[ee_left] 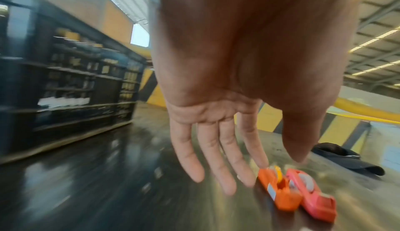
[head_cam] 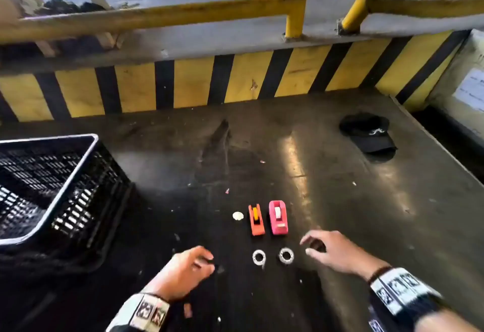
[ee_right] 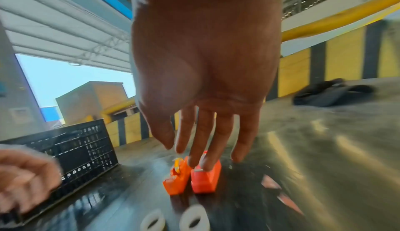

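Two tape rolls [head_cam: 286,255] lying flat on the tabletop [head_cam: 340,200], nothing held.
Left grip [head_cam: 187,271] and right grip [head_cam: 337,250] are seen open, fingers loose, at 9 and 3 o'clock of the tape rolls; orange dispenser [head_cam: 256,219] and pink dispenser [head_cam: 278,217] stand just at 12 o'clock. Risk judged: a roll could be nudged onto its edge and sent rolling, or a dispenser toppled by a sweeping finger.

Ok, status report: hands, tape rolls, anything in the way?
Left hand and right hand open, empty. Tape rolls untouched between them. Nothing in the way.
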Demonstrator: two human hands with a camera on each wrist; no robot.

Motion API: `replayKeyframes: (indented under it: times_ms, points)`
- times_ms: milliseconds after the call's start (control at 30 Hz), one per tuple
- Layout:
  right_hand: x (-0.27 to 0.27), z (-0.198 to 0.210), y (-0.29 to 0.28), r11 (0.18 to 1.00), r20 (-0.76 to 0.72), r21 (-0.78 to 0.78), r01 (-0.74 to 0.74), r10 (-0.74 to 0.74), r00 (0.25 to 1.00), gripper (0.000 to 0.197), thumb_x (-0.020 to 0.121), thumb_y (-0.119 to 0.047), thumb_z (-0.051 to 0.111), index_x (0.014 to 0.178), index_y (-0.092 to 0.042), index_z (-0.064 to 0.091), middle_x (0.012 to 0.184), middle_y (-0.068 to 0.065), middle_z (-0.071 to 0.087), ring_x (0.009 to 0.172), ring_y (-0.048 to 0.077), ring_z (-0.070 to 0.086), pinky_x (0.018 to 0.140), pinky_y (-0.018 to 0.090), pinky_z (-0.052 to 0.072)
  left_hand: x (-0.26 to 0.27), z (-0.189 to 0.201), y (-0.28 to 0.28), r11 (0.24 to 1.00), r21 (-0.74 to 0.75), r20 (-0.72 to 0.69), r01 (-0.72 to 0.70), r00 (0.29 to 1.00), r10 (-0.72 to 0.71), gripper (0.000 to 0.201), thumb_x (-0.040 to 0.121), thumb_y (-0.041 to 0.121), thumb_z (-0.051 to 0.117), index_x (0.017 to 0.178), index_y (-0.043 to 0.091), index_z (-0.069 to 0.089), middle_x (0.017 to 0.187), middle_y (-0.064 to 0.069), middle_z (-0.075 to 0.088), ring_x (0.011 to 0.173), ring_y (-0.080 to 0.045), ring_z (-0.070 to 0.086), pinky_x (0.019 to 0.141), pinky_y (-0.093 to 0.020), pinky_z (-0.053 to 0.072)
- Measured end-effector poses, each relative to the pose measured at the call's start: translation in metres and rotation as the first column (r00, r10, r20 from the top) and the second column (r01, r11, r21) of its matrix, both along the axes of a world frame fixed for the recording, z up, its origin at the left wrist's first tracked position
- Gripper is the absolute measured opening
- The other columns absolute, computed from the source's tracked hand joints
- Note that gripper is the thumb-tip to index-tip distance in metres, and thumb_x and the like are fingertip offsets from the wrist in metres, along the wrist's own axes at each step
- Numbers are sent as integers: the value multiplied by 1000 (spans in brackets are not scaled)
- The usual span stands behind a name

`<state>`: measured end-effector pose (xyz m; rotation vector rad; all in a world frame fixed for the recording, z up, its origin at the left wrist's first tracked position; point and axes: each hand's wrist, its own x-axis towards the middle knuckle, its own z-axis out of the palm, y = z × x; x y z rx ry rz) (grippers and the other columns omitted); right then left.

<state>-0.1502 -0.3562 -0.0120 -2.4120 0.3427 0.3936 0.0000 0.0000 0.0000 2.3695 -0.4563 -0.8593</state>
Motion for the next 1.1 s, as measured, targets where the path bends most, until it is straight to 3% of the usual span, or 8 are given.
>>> replayKeyframes:
  times_ms: [67, 167, 267, 400, 567, 767, 900, 1100]
  points:
    - [41, -3, -1, 998, 48, -49, -50, 52, 997, 31, 90, -32, 73, 119, -40, 67, 110, -15, 73, 108, 12, 70, 99, 30, 52, 27, -2, -31, 999, 4, 47, 54, 997, -55, 26, 86, 30, 79, 110, 30, 68, 94, 4, 74, 80, -8, 69, 85, -19, 55]
    - [99, -15, 6, 962, 44, -215, -166, 180, 983, 70, 83, -41, 76, 147, -30, 51, 143, -6, 61, 129, 22, 59, 110, 42, 45, 59, -7, -79, 989, 5, 92, 151, 984, -151, 56, 83, 34, 82, 133, 25, 58, 119, 1, 65, 103, -14, 64, 100, -25, 50]
    - [133, -42, 13, 899, -86, -337, -280, 267, 960, 104, 73, -52, 83, 160, -28, 31, 163, -4, 40, 149, 24, 37, 123, 55, 27, 78, -36, -113, 962, 120, 110, 245, 960, -258, 89, 75, 38, 86, 150, 24, 42, 139, -6, 55, 129, -24, 55, 112, -36, 43]
    - [161, -72, 21, 818, -200, -426, -386, 331, 922, 130, 64, -62, 88, 165, -22, 16, 171, -2, 23, 159, 29, 17, 124, 69, 8, 90, -77, -141, 909, 287, 111, 304, 932, -346, 121, 66, 45, 89, 162, 27, 19, 161, -5, 36, 145, -34, 39, 115, -57, 39]
    - [174, -96, 26, 780, -189, -483, -398, 351, 917, 130, 64, -72, 82, 165, -19, 18, 170, 1, 28, 159, 29, 20, 122, 73, 1, 88, -108, -155, 889, 319, 110, 328, 919, -379, 132, 65, 43, 91, 164, 23, 7, 169, -1, 24, 152, -33, 26, 117, -63, 34]
    - [169, -103, 23, 910, 11, -308, -276, 293, 956, 112, 65, -59, 81, 158, -18, 33, 157, 1, 47, 153, 24, 35, 123, 70, -5, 89, -114, -153, 951, 137, 188, 276, 936, -299, 120, 66, 35, 91, 162, 20, 21, 165, -3, 34, 151, -32, 31, 117, -59, 36]
    - [159, -97, 20, 957, 169, -202, -208, 244, 955, 113, 64, -55, 83, 158, -18, 32, 156, 3, 50, 150, 23, 40, 127, 63, 5, 95, -103, -144, 956, -24, 243, 293, 929, -279, 112, 65, 32, 93, 156, 21, 29, 155, -6, 49, 142, -30, 46, 116, -48, 41]
    - [148, -92, 23, 970, 216, -108, -219, 238, 947, 112, 64, -56, 84, 157, -20, 35, 155, 0, 51, 142, 22, 47, 127, 54, 21, 97, -90, -134, 943, 18, 193, 331, 925, -328, 110, 63, 41, 94, 151, 26, 29, 146, -4, 55, 132, -23, 52, 112, -44, 44]
